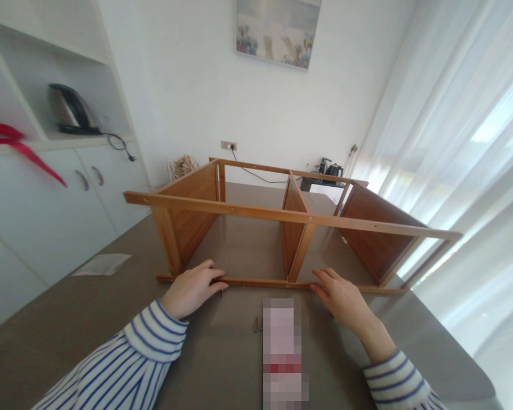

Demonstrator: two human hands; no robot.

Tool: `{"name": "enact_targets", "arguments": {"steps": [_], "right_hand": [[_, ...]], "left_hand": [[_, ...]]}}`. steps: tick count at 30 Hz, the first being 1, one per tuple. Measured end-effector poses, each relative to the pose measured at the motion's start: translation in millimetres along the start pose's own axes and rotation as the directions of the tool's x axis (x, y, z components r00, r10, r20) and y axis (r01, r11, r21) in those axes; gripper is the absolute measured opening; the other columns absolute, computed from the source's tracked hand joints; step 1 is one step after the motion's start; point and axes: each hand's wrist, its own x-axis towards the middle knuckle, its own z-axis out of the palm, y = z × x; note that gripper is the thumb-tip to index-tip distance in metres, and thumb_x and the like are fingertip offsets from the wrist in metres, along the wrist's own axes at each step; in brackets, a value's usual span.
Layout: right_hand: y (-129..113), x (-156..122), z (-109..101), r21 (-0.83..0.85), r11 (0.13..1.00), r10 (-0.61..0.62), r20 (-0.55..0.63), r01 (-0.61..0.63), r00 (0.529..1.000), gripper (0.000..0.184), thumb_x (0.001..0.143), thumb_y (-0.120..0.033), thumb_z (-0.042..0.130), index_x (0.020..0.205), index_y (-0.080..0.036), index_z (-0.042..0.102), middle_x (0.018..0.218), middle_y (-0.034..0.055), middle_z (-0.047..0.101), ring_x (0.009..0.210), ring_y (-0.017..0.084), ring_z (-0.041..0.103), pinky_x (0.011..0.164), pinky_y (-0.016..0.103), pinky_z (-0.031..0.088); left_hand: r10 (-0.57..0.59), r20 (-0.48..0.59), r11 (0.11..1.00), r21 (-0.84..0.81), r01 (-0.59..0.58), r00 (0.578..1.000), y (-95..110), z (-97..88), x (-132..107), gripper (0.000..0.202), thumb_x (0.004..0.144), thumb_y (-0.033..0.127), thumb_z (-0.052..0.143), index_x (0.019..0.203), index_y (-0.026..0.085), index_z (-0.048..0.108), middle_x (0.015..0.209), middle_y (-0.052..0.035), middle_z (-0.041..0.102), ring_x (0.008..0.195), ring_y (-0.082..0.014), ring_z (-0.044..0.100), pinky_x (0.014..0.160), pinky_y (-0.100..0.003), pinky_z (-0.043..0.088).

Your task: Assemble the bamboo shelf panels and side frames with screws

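A brown wooden shelf unit [260,213] lies on its side on the grey-brown table [231,364], its three boards standing upright between the rails. My left hand [192,289] is closed on the near lower rail [260,282], left of the middle board, thumb in front and fingers over the top. Farther right, my right hand [344,297] pinches the same rail between thumb and fingers. Between my forearms lies a blurred-out pinkish rectangular thing [282,341], whose kind I cannot make out. Small screw-like pieces [257,324] lie at its left edge.
A clear plastic bag or sheet [102,265] lies on the table at left. White cabinets [60,182] hold an electric kettle [70,108] and a red ribbon [8,136]. Sheer curtains [465,188] hang at right. Behind the table are a wall socket [228,145] and a dark appliance [330,169].
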Motion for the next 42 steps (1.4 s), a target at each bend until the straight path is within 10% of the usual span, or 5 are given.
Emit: {"name": "enact_targets", "arguments": {"steps": [11, 34, 42], "right_hand": [[-4.0, 22.3, 5.5, -0.038, 0.996, -0.081, 0.116, 0.086, 0.99, 0.032, 0.094, -0.046, 0.038, 0.101, -0.03, 0.066, 0.096, 0.0019, 0.068, 0.089, 0.018, 0.064, 0.068, 0.025, 0.041], [-12.8, 25.6, 21.6, -0.104, 0.993, -0.071, -0.078, 0.063, 0.994, 0.034, 0.098, -0.042, 0.034, 0.097, -0.024, 0.064, 0.09, 0.0034, 0.065, 0.086, 0.016, 0.061, 0.068, 0.023, 0.04], [-11.7, 25.4, 22.5, -0.097, 0.994, -0.066, -0.104, 0.056, 0.992, 0.037, 0.098, -0.043, 0.033, 0.097, -0.024, 0.064, 0.092, 0.0049, 0.065, 0.086, 0.016, 0.061, 0.065, 0.022, 0.039]], "left_hand": [[0.01, 0.002, 1.0, -0.021, -0.01, 1.0, 0.7, -2.0, -1.5, 0.034, 0.09, 0.048, 0.04, 0.09, 0.03, 0.069, 0.095, 0.0001, 0.065, 0.088, -0.0169, 0.062, 0.076, -0.026, 0.041], [0.002, -0.307, 0.998, 0.065, 0.019, 0.952, 10.3, -0.8, -6.6, 0.04, 0.092, 0.047, 0.036, 0.099, 0.022, 0.066, 0.105, -0.0043, 0.061, 0.087, -0.0168, 0.062, 0.078, -0.027, 0.046], [-0.012, -0.033, 0.999, 0.038, 0.014, 0.999, 29.7, 8.5, -14.6, 0.034, 0.089, 0.045, 0.042, 0.089, 0.023, 0.068, 0.094, -0.0033, 0.063, 0.083, -0.0173, 0.062, 0.073, -0.028, 0.045]]}}
